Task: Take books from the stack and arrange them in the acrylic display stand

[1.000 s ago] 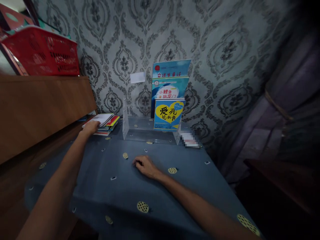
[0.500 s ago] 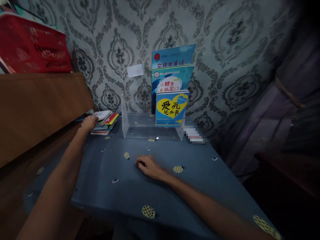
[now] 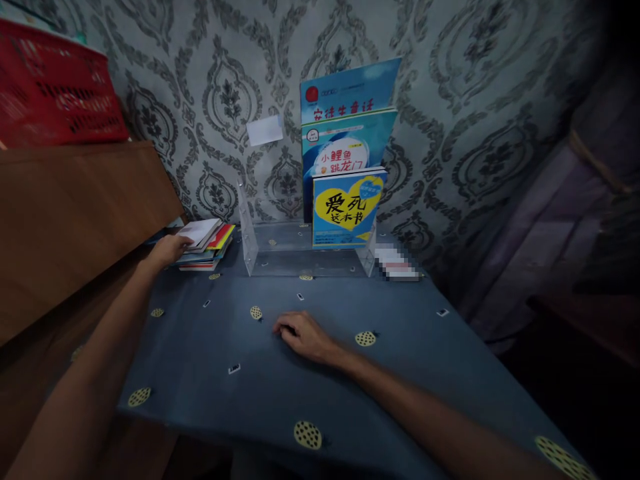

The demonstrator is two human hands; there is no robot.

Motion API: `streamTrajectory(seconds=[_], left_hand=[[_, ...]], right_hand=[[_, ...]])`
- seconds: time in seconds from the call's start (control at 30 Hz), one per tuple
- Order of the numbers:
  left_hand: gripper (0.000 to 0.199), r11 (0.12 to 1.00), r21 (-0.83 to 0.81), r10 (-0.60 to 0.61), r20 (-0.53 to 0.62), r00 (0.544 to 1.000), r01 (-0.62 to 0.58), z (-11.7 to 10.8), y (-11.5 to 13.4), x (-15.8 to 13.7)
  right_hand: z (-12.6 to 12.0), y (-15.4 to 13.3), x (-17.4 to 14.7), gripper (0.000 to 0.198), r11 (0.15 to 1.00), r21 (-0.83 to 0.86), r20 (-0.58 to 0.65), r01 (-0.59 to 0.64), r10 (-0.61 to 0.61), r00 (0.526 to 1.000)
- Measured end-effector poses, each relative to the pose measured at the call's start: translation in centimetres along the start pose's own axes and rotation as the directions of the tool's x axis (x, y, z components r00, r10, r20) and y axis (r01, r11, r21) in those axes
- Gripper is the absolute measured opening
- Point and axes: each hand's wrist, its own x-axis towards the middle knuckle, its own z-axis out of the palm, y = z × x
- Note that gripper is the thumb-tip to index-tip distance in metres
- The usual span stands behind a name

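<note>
At the table's far left, my left hand (image 3: pixel 171 251) grips the near-left edge of a white-covered book (image 3: pixel 201 233), the topmost of a pile of books (image 3: pixel 200 265). Its fingertips are partly hidden by the cover. My right hand (image 3: pixel 305 335) rests on the tablecloth near the middle, loosely curled, with a gap between thumb and forefinger and nothing held. Beyond it stands a clear acrylic book rack (image 3: pixel 280 263) with stepped tiers. On the rack's right side, a blue book with a yellow heart (image 3: pixel 349 210) stands before a teal book (image 3: pixel 350 140) and a taller blue book (image 3: pixel 350 87).
A blurred-out flat item (image 3: pixel 395 262) lies right of the rack. The blue tablecloth (image 3: pixel 200 347) has pineapple prints. A wooden cabinet (image 3: pixel 80 213) at left bears a red basket (image 3: pixel 60 93). Patterned wallpaper (image 3: pixel 230 100) rises behind, and a purple curtain (image 3: pixel 540 213) hangs at right.
The view has shifted slightly and moved closer to the rack. My left hand stays at the top of the pile; my right hand rests in nearly the same place.
</note>
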Motion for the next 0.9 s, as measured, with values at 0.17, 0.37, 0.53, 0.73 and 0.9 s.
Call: streamTrajectory(seconds=[0.17,0.37,0.53,0.73,0.9], left_hand=[[0.046,1.000,0.028,-0.011,-0.032,0.999,0.012,-0.2,0.6,-1.8],[0.046,0.996,0.079,-0.022,-0.073,0.997,0.028,-1.0,2.3,-5.0],[0.039,0.993,0.117,0.009,-0.068,0.998,-0.001,-1.5,5.0,-8.5],[0.035,0.982,0.120,0.140,0.030,0.990,-0.143,-0.6,10.9,-13.6],[0.028,0.946,0.064,0.310,0.113,0.944,-0.318,0.9,16.7,-17.5]], right_hand=[[-0.2,-0.1,0.0,0.027,1.000,0.001,0.013,0.004,-0.004,1.000],[-0.3,-0.2,0.0,0.026,1.000,-0.023,0.005,-0.012,0.013,1.000],[-0.4,-0.4,0.0,0.026,1.000,-0.023,0.004,-0.005,0.005,1.000],[-0.4,-0.5,0.1,0.026,1.000,0.003,-0.012,0.018,-0.018,1.000],[0.0,-0.2,0.1,0.025,1.000,-0.005,-0.010,0.008,-0.008,1.000]])
